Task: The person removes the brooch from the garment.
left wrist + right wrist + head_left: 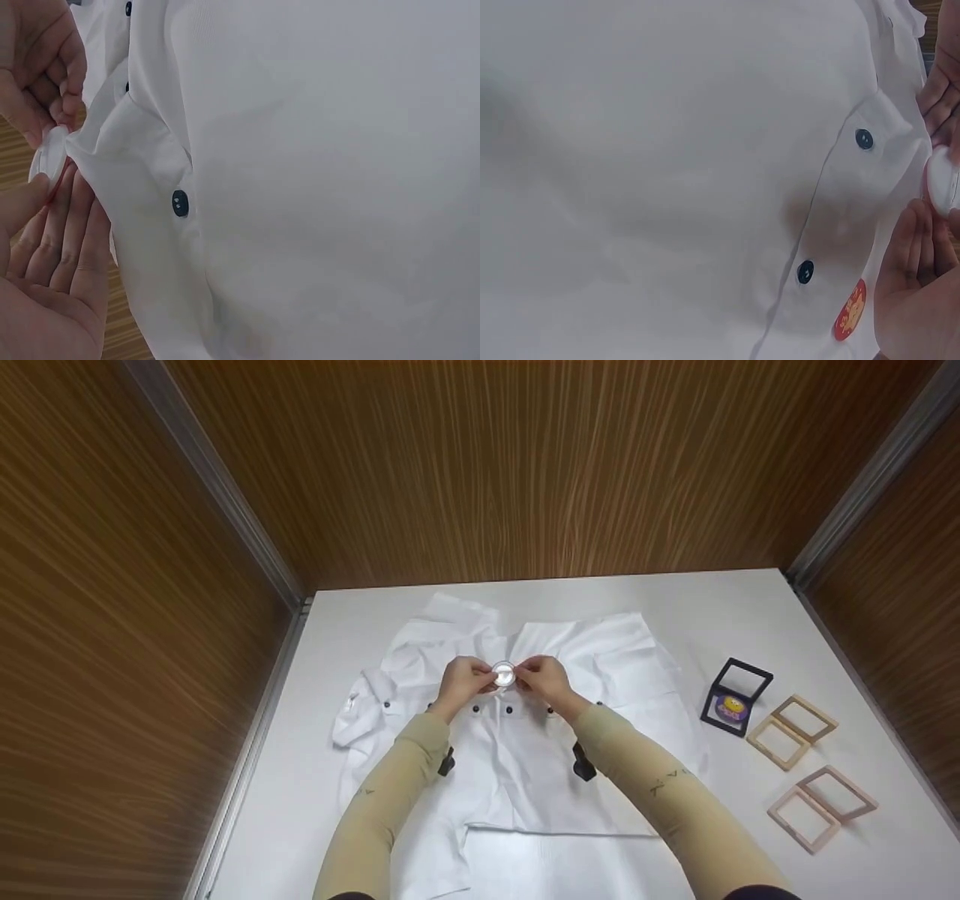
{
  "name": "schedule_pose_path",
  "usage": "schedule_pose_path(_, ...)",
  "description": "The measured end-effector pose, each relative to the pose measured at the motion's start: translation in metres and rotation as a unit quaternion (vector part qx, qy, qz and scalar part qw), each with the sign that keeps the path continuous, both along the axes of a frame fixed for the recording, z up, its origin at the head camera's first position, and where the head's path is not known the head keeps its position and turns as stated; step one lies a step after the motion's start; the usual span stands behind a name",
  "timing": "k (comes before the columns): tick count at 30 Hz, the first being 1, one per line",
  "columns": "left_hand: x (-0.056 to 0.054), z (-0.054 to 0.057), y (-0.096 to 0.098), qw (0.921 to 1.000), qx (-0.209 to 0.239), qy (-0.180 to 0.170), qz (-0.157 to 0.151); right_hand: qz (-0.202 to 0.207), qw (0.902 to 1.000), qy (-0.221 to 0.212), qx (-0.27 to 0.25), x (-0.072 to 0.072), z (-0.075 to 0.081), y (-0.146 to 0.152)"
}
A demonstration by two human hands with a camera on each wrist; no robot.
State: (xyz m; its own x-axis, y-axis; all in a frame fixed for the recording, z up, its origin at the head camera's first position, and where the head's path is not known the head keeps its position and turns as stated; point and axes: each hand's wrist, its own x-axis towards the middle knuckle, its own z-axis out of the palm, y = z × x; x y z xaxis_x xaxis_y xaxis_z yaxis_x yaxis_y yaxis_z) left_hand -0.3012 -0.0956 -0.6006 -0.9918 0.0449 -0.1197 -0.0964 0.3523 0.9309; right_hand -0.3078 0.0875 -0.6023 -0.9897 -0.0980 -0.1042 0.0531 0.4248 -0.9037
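A white shirt (517, 780) with black buttons lies spread on the table. At its button strip, both hands hold a round badge (503, 674), its pale back facing up and red showing at its edge in the wrist views. My left hand (463, 684) pinches one side of the badge (49, 156), thumb on top and fingers stretched underneath. From the other side my right hand (545, 679) pinches the opposite edge, with fingers under the badge (941, 180). Shirt cloth rises in a fold against the badge. A red round badge (850, 310) with a yellow figure sits near the button strip.
To the right on the white table (285, 780) stand a black hinged display frame (739, 697) holding a purple and yellow badge, a gold frame (791, 731) and a pink frame (821, 808), all unfolded. Wood-grain panels (555, 472) enclose the back and sides.
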Motion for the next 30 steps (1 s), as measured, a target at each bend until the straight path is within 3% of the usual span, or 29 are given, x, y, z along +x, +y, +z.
schedule_pose_path(11, 0.0013, 0.0022, -0.0004, 0.9996, -0.013, 0.023, -0.007, 0.013, 0.9993, -0.007, -0.033, -0.0033, 0.0016, 0.0033)
schedule_pose_path(15, 0.0013, 0.0041, -0.0013, 0.9952, -0.080, 0.055, -0.012, 0.009, 0.9984, -0.017, -0.053, -0.0050, 0.0016, 0.0026)
schedule_pose_path(19, 0.0018, 0.0061, -0.0020, 0.9831, -0.160, 0.088, -0.011, -0.005, 0.9970, -0.041, -0.065, -0.0043, 0.0042, -0.0009)
schedule_pose_path(30, 0.0056, 0.0093, 0.0023, 0.9741, -0.198, 0.108, -0.012, -0.021, 0.9965, -0.051, -0.063, -0.0029, 0.0064, -0.0024)
